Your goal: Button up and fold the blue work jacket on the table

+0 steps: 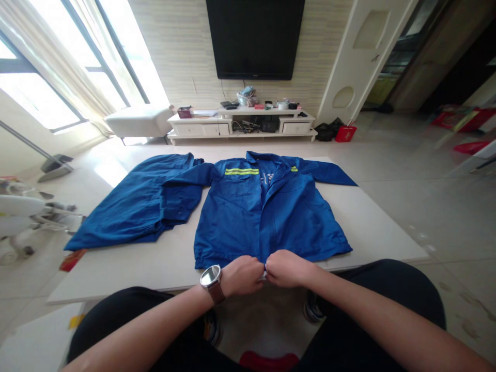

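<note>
A blue work jacket (232, 217) with yellow reflective stripes lies front up on a white table, collar away from me and sleeves spread to the sides. Its front hangs partly open near the collar, showing lettering inside. At the bottom hem, my left hand (244, 275), with a watch (210, 277) on the wrist, is closed on the jacket's front edge. My right hand (290, 268) is closed right beside it on the other front edge, the knuckles nearly touching. The fingertips are hidden. Folded blue trousers (127, 199) lie to the left, under the jacket's sleeve.
The white table (372, 227) reaches to my knees. Beyond it stand a low TV cabinet (197, 127) with small items and a wall television (256, 39). A white bench (137, 124) and a dustpan (56, 168) are at left; a red bag (345, 133) is at right.
</note>
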Available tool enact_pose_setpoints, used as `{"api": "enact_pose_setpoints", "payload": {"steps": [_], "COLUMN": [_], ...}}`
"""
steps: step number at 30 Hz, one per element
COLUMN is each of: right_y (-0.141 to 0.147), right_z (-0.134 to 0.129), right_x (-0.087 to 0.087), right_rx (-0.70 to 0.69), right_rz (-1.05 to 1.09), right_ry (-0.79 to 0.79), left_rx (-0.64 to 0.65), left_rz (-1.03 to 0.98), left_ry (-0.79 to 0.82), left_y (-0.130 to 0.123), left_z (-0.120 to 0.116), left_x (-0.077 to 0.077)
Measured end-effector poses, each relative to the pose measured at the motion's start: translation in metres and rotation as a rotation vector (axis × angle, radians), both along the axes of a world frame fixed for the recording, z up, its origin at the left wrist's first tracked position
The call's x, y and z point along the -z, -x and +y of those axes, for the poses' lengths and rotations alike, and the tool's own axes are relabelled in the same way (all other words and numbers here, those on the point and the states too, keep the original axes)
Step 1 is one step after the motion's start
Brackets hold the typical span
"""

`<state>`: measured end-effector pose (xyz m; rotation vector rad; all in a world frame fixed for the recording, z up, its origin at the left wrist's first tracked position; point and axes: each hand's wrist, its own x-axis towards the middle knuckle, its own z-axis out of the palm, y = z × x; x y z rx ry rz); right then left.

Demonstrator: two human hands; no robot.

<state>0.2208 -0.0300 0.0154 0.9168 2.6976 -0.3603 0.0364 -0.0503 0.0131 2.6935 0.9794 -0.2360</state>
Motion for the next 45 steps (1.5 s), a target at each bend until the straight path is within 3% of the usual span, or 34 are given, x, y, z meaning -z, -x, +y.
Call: {"api": "enact_pose_setpoints", "payload": {"steps": [4, 9, 12, 16, 19, 21, 24, 27, 29, 32, 35, 39, 42, 45], "right_y": [-0.011, -0.021, -0.023, -0.025, -0.025, -0.025, -0.028, -0.035, -0.042, -0.052, -0.061, -0.068, -0.069, -0.066], "right_z": [0.012, 0.024, 0.026, 0.029, 0.03, 0.024, 0.004, -0.02, -0.029, -0.02, 0.004, 0.023, 0.01, -0.018], "right_x": [-0.005, 0.002, 0.012, 0.02, 0.019, 0.015, 0.007, -0.004, -0.011, -0.017, -0.014, -0.002, 0.007, 0.01], "right_rx": [0.04, 0.097, 0.177, 0.199, 0.192, 0.181, 0.146, 0.096, 0.102, 0.25, 0.399, 0.467, 0.424, 0.381], "right_rz": [0.11, 0.274, 0.222, 0.149, 0.143, 0.144, 0.149, 0.188, 0.252, 0.309, 0.129, -0.068, -0.038, -0.014], "right_ry": [0.059, -0.058, -0.072, -0.015, -0.006, -0.001, 0.026, 0.108, 0.175, 0.125, 0.037, 0.17, 0.16, 0.12], "left_rx": [-0.002, -0.043, -0.161, -0.34, -0.339, -0.31, -0.29, -0.247, -0.236, -0.253, -0.327, -0.354, -0.387, -0.4], "left_rz": [-0.035, -0.114, -0.178, -0.099, -0.011, 0.03, 0.079, 0.045, -0.027, -0.069, 0.047, 0.172, 0.237, 0.315], "left_ry": [0.001, 0.092, 0.05, -0.087, -0.063, -0.055, -0.033, 0.098, 0.18, 0.148, 0.122, 0.203, 0.188, 0.256], "left_y": [0.006, 0.021, 0.031, 0.045, 0.049, 0.046, 0.04, 0.04, 0.044, 0.051, 0.054, 0.05, 0.045, 0.046], "left_z": [0.004, 0.02, 0.031, 0.044, 0.047, 0.044, 0.033, 0.023, 0.022, 0.029, 0.037, 0.033, 0.02, 0.009], "left_x": [0.003, -0.004, -0.005, 0.008, 0.015, 0.01, -0.009, -0.027, -0.03, -0.02, -0.001, 0.022, 0.027, 0.014]}}
